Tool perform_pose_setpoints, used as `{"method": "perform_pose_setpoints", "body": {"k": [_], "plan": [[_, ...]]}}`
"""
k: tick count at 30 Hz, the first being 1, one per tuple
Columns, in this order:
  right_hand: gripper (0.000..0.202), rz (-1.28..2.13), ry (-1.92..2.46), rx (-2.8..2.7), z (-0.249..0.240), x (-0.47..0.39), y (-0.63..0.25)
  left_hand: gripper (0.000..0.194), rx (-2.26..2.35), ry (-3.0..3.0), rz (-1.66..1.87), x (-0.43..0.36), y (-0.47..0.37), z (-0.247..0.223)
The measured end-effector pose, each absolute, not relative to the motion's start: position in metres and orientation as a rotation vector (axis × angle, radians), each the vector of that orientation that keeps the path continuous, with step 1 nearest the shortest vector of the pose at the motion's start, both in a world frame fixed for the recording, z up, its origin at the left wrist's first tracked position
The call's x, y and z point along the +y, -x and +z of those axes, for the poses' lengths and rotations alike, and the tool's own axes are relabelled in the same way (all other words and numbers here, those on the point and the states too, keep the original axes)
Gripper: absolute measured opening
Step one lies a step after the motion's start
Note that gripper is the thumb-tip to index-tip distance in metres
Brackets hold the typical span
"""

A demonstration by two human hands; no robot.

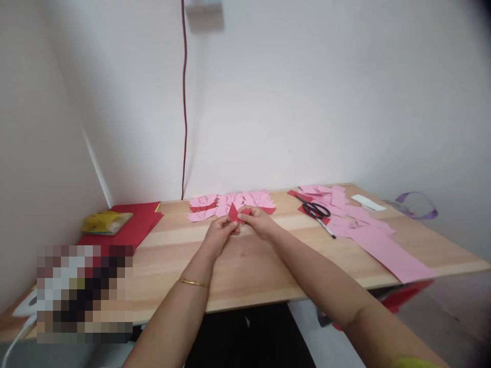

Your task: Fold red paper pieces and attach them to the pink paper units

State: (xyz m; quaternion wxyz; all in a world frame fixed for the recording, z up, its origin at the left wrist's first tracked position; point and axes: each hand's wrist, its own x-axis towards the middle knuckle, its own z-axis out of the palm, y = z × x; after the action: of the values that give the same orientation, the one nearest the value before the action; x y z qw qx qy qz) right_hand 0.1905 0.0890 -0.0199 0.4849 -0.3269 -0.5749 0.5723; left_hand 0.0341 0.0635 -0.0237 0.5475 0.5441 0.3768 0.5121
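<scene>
A small red paper piece (233, 212) with a pointed top is held between both hands above the wooden table (245, 260). My left hand (220, 233) is closed on its lower left side. With thumb and fingers pinched, my right hand (256, 220) grips its right side. Just behind the hands lie several pink cut-paper pieces (230, 200) in a row, with red paper (203, 208) among them. The fingers hide part of the held piece.
Black scissors (316, 209) and a pen (327, 229) lie at the right beside pink paper scraps (378, 240). Red sheets (141, 225) and a yellow packet (107, 223) are at the left. A pixelated area covers the front left. A white strip (368, 202) lies back right.
</scene>
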Motion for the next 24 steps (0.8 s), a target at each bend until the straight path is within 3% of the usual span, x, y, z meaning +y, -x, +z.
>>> {"method": "perform_pose_setpoints", "body": {"k": [6, 12, 19, 24], "plan": [[0.031, 1.352, 0.814, -1.442, -0.020, 0.089, -0.189, 0.018, 0.997, -1.472, 1.236, 0.069, -0.031, -0.030], [0.036, 1.022, 0.937, -1.573, -0.015, 0.092, -0.194, 0.015, 0.997, -1.499, 1.258, 0.068, -0.033, -0.026], [0.019, 0.684, 1.186, -1.647, 0.020, 0.101, -0.213, 0.020, 1.066, -1.289, 1.378, 0.076, -0.031, -0.031], [0.010, 0.208, 1.612, -1.906, 0.043, 0.091, -0.283, 0.022, 1.086, -1.076, 1.489, 0.082, -0.029, -0.033]]}}
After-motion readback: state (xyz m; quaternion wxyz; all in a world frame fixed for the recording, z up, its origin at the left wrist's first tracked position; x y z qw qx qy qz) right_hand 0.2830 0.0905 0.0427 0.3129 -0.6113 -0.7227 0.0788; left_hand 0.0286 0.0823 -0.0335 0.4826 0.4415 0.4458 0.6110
